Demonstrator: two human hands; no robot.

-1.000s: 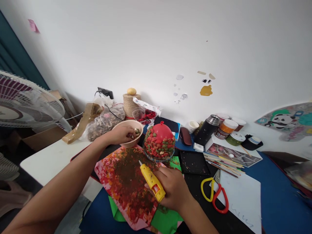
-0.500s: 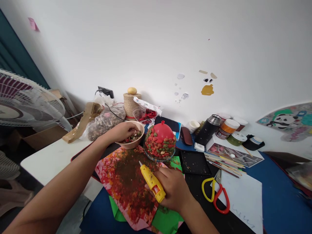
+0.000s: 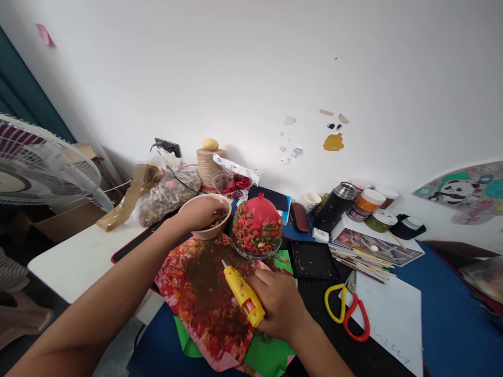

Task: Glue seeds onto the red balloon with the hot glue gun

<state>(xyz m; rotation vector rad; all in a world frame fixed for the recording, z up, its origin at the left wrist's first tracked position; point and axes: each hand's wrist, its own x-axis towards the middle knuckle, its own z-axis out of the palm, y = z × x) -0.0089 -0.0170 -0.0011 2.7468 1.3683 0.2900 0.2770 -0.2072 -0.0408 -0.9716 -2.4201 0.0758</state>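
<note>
My left hand (image 3: pixel 203 212) reaches into a peach-coloured bowl (image 3: pixel 208 234) of small brownish-green pieces. Its fingers are bent down and pressed together, and their tips are hidden among the pieces. A yellow hot glue gun (image 3: pixel 243 296) is gripped in my right hand (image 3: pixel 281 302), its nozzle pointing up and left over a paint-stained sheet (image 3: pixel 220 335). Just beyond the gun, a red balloon (image 3: pixel 262 210) rests on a round stand (image 3: pixel 255 255). Red and green painted pieces (image 3: pixel 257 235) cover the balloon's lower part; its knotted top is bare.
Red-and-yellow scissors (image 3: pixel 348 309) lie right of my right hand, partly over white paper (image 3: pixel 389 319). Behind them are a black tray (image 3: pixel 314 260), thin brushes, paint jars and a black thermos (image 3: pixel 334 209). A twine spool (image 3: pixel 208 167) and plastic bag (image 3: pixel 168 193) stand behind the bowl.
My left hand has shifted slightly right and deeper over the pieces in the bowl, covering more of them. The glue gun stays in my right hand in almost the same place.
</note>
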